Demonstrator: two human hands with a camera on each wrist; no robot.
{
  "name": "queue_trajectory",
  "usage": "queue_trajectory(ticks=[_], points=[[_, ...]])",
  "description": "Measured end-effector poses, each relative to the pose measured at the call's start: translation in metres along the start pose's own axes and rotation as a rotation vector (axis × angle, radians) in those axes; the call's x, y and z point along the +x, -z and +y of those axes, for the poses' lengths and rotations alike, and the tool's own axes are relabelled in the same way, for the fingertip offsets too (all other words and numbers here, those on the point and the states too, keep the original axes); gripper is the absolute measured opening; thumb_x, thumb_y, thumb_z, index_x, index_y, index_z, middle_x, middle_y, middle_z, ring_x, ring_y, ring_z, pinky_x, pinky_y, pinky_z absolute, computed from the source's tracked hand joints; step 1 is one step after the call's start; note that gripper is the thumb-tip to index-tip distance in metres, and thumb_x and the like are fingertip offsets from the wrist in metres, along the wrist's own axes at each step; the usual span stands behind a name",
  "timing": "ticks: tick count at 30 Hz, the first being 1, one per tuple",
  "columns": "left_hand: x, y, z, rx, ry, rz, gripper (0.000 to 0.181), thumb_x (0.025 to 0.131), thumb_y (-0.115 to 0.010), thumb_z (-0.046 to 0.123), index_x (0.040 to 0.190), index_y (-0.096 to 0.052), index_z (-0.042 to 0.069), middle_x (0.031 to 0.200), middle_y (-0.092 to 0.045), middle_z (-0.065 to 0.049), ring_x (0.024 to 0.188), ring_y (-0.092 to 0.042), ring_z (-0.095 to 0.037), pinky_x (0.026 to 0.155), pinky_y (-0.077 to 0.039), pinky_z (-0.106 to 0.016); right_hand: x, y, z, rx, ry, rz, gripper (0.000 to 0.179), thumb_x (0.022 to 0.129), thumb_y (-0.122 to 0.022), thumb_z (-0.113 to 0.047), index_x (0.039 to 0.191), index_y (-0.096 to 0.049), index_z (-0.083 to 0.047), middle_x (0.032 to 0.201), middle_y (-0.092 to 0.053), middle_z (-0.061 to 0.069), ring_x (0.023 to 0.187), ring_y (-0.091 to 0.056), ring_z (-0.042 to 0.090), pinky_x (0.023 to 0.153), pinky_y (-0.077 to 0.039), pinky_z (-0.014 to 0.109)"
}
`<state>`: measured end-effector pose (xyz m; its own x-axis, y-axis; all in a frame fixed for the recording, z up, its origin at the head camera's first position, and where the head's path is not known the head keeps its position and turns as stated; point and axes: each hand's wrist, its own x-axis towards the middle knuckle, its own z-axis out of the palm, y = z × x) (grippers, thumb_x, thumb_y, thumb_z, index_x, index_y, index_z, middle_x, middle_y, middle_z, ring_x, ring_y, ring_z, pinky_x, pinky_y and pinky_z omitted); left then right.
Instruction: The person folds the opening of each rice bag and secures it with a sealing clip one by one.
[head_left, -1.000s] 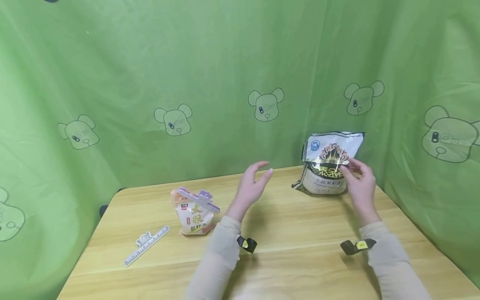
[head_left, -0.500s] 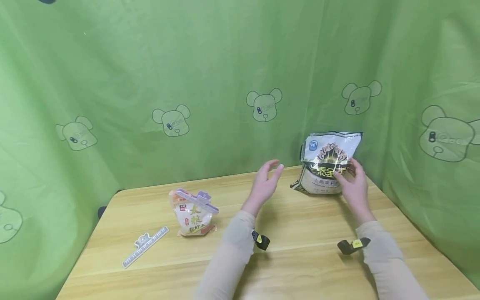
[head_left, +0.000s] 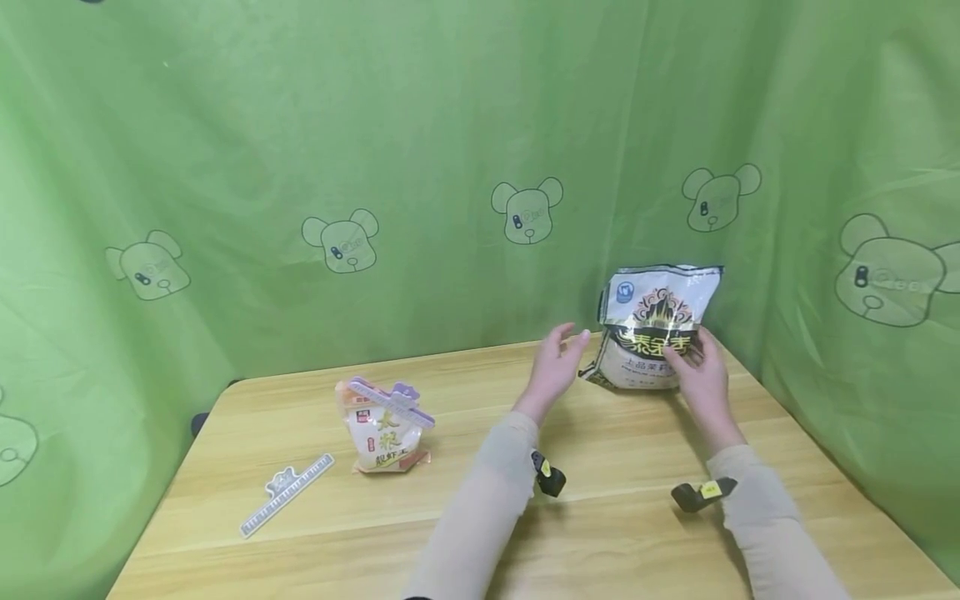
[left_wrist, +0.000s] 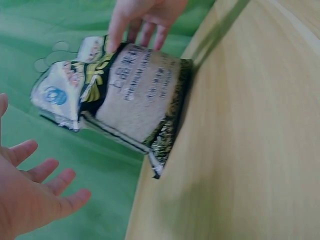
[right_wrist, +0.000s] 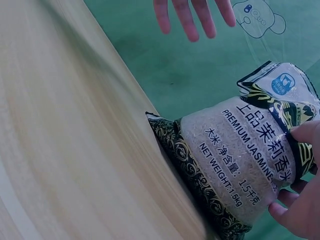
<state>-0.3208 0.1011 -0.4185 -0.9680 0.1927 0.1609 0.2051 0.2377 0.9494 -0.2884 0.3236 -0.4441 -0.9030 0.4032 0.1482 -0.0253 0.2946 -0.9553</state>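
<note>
A bag of jasmine rice stands at the back right of the table, its white upper part leaning toward the green curtain. My right hand grips its right side, the thumb on the printed front and the fingers round the side edge. In the right wrist view the clear window of the rice bag shows the grains, and part of the right hand appears at the edge. My left hand is held in the air just left of the bag. Its fingers are spread and apart from the bag in the left wrist view.
A smaller rice bag stands on the left half of the table, closed by a purple clip. Flat near it lies a grey-white clip with a piano-key pattern. Green curtains with bear drawings hang behind and at both sides.
My left hand has moved right, toward the large rice bag. The right hand has shifted slightly left and closed onto the bag's right side. The small bag and loose clip stay put.
</note>
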Motion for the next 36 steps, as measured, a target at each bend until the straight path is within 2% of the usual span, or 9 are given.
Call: queue_trajectory(ticks=[7,15,22,27,31,36], points=[[0.006,-0.021,-0.007,0.036,0.055,-0.027,0.061,0.085,-0.043,0.058,0.134,-0.037,0.024,0.138,-0.042,-0.006,0.123,-0.044,-0.029,0.099,-0.041,-0.043,-0.001,0.001,0.003,0.026,-0.014,-0.001,0.072,0.086,-0.053,-0.04,0.143,-0.013,-0.021,0.149,-0.018,0.013,0.134,-0.023,0.035,0.11,-0.025,0.047],[0.014,-0.042,-0.013,0.028,0.102,-0.106,0.063,0.083,-0.042,0.062,0.136,-0.033,0.029,0.142,-0.038,-0.002,0.126,-0.04,-0.027,0.1,-0.039,-0.046,-0.001,0.004,0.003,0.02,-0.008,0.006,0.071,0.085,-0.054,-0.04,0.142,-0.017,-0.021,0.149,-0.02,0.012,0.134,-0.025,0.034,0.11,-0.026,0.045],[0.017,-0.05,-0.018,-0.01,0.129,-0.145,0.07,0.083,-0.042,0.062,0.139,-0.03,0.021,0.143,-0.036,-0.004,0.128,-0.038,-0.027,0.103,-0.036,-0.047,0.0,0.002,0.004,0.018,-0.017,-0.01,0.07,0.084,-0.054,-0.042,0.141,-0.02,-0.02,0.148,-0.021,0.014,0.134,-0.025,0.035,0.109,-0.027,0.047],[0.02,-0.055,-0.023,-0.03,0.15,-0.142,0.07,0.08,-0.045,0.064,0.137,-0.033,0.024,0.14,-0.041,-0.001,0.128,-0.039,-0.023,0.104,-0.034,-0.047,-0.001,0.001,0.005,0.021,-0.031,-0.012,0.07,0.084,-0.055,-0.042,0.141,-0.022,-0.018,0.148,-0.021,0.013,0.134,-0.025,0.034,0.109,-0.027,0.046],[0.023,-0.06,-0.023,-0.066,0.122,-0.125,0.067,0.079,-0.048,0.063,0.135,-0.036,0.027,0.138,-0.043,0.003,0.127,-0.041,-0.02,0.104,-0.035,-0.043,-0.002,0.002,0.005,0.016,-0.029,-0.011,0.07,0.085,-0.055,-0.041,0.141,-0.021,-0.017,0.148,-0.022,0.014,0.134,-0.026,0.034,0.109,-0.027,0.047],[0.026,-0.067,-0.019,-0.1,0.106,-0.095,0.068,0.078,-0.051,0.061,0.134,-0.037,0.025,0.137,-0.044,0.003,0.126,-0.042,-0.017,0.105,-0.035,-0.039,-0.004,0.006,0.003,0.013,-0.024,-0.031,0.07,0.084,-0.057,-0.04,0.14,-0.023,-0.014,0.146,-0.024,0.017,0.132,-0.028,0.035,0.108,-0.029,0.046]])
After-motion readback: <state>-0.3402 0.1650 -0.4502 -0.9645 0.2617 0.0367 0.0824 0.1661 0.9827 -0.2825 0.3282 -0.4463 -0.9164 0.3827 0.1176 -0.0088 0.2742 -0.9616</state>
